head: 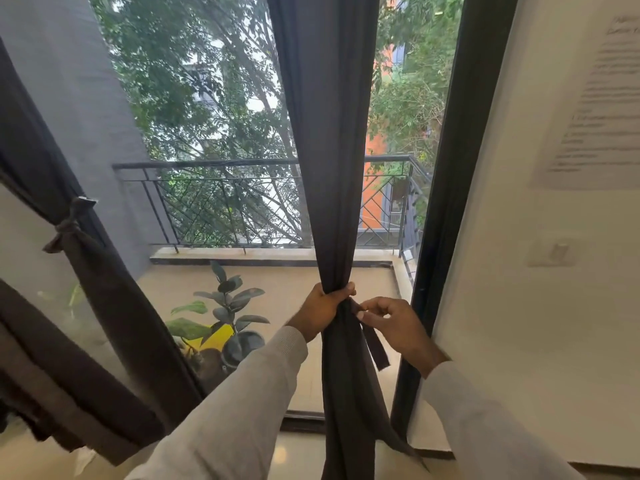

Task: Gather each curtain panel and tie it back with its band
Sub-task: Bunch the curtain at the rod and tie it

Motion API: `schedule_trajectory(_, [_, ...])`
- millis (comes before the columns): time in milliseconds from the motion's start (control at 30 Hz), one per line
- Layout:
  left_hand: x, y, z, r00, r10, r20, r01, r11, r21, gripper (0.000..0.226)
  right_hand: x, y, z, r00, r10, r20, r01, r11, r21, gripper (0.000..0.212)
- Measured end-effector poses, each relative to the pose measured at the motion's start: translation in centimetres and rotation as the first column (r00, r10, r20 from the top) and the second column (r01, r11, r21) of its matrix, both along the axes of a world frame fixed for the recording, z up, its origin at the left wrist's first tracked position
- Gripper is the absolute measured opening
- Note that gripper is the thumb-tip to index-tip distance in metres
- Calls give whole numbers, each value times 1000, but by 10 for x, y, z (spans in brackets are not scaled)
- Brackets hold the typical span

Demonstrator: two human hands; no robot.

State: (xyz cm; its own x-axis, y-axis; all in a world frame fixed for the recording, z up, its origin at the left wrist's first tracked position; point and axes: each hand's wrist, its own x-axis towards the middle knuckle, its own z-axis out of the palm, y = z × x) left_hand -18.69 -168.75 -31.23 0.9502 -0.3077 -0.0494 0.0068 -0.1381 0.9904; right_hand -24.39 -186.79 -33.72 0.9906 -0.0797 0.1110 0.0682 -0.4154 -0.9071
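A dark grey curtain panel [329, 150] hangs in the middle of the window, bunched into a narrow bundle at waist height. My left hand [323, 308] grips that bundle, fingers wrapped round it. My right hand [394, 323] pinches the upper end of a dark band [375, 344], whose loose end hangs down to the right of the bundle. At the far left a second dark panel [114, 306] is gathered, with a knotted band [67, 228] round it.
The black window frame [446, 202] stands just right of my hands, beside a white wall [519, 306] with a paper notice [599, 109] and a switch [552, 252]. Outside are a balcony railing [214, 202] and potted plants [228, 323].
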Motion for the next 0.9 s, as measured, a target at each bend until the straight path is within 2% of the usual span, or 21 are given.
schedule_trajectory(100, [1,2,2,1000,8,3,-8,1000,5,35,-2,0,5,1000,-24,-11,25,995,96,5])
schedule_trajectory(200, [-1,3,2,1000,17,-7,-17,1000,-1,37,-7,-4,16,996,-11,-83,41,929,368,10])
schedule_trajectory(233, [-2,3,3,1000,21,-11,-21,1000,0,34,-8,-6,19,992,2,-126,51,909,414,11])
schedule_trajectory(333, [-2,5,4,1000,6,-26,-6,1000,-3,19,-3,-16,20,981,-48,-186,111,932,346,8])
schedule_trajectory(433, [-2,7,4,999,-25,-39,26,1000,4,22,4,-19,25,983,-161,-83,169,980,108,12])
schedule_trajectory(500, [-5,7,4,999,-18,-40,18,1000,16,26,4,-16,29,989,-135,-53,139,986,91,10])
schedule_trajectory(567, [-6,9,5,999,-16,-39,16,1000,17,21,-1,-9,29,993,-64,-97,74,993,94,3])
schedule_trajectory(667, [-7,13,4,999,-39,-27,39,999,7,22,-12,1,18,988,-23,-155,19,999,-27,21])
schedule_trajectory(767, [-11,13,4,999,17,-44,-19,999,-51,21,-20,5,12,987,-73,-143,95,983,158,24])
schedule_trajectory(833, [-11,12,0,1000,-9,16,9,1000,-27,21,-19,4,12,978,-146,-150,180,952,249,19])
schedule_trajectory(900, [-14,12,-1,996,-79,52,78,997,22,12,-16,1,14,967,-184,-178,232,925,302,15])
